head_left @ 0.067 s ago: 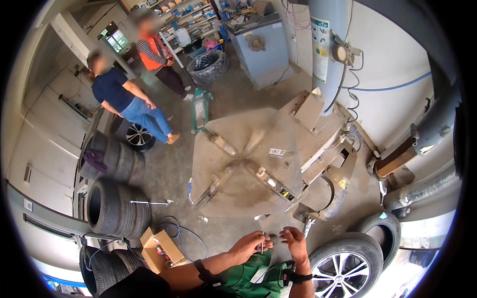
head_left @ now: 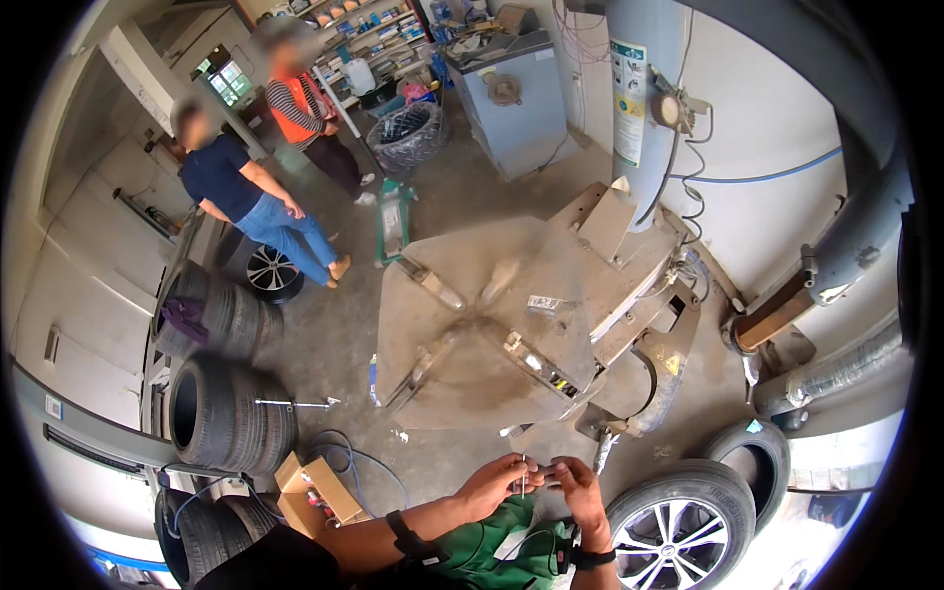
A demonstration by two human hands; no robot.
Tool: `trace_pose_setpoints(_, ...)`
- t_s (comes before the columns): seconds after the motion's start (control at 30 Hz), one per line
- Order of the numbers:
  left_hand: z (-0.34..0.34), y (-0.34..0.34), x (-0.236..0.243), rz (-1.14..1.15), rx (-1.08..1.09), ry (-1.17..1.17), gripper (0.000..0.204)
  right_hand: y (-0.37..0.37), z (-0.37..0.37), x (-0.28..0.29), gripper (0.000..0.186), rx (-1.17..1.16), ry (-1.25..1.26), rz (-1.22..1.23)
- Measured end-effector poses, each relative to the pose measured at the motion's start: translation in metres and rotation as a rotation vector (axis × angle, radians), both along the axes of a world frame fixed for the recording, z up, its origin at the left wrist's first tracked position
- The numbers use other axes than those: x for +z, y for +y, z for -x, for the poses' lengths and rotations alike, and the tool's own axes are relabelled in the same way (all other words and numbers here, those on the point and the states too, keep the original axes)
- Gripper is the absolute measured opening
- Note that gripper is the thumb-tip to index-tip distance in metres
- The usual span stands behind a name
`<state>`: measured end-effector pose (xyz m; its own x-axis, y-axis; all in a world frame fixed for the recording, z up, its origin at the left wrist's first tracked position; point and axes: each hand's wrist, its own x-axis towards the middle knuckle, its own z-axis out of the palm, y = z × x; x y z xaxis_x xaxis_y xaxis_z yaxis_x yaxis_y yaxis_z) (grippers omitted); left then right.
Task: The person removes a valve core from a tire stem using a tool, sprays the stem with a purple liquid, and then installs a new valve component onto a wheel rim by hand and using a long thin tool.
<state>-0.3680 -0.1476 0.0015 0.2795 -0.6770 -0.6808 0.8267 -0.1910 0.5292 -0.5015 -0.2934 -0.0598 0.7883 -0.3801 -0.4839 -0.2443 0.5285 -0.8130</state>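
My left hand (head_left: 497,484) is closed on a thin metal tool (head_left: 523,477), held upright low in the middle of the view. My right hand (head_left: 575,492) is just to its right, its fingertips bent onto a small dark piece (head_left: 546,470) too small to make out. Both hands are over my green clothing. Beyond them is the tyre machine's square turntable (head_left: 482,374). An open cardboard box (head_left: 334,487) with small items lies left of my left forearm. A wheel with a silver rim (head_left: 674,531) lies at the lower right.
Two people (head_left: 236,177) (head_left: 300,118) stand at the upper left near a green floor jack (head_left: 393,226). Tyre stacks (head_left: 226,413) line the left, with a hose (head_left: 359,462) on the floor. A blue-grey cabinet (head_left: 501,118) and machine column (head_left: 629,118) stand at the back.
My hands have shifted slightly up in the view, and the right fingertips have come nearer the left hand and the small piece. The person in dark blue has moved a foot slightly.
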Motion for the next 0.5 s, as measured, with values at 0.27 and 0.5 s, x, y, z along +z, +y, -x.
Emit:
trace_pose_setpoints(0.27, 0.049, -0.076, 0.059, 0.241, -0.217, -0.048, 0.020, 0.025, 0.077, 0.103, 0.025, -0.236, 0.081, 0.075)
trace_pose_setpoints(0.5, 0.126, -0.091, 0.081, 0.276, -0.551, -0.083, 0.019, 0.048, 0.169, 0.120, 0.028, -0.542, 0.030, 0.128)
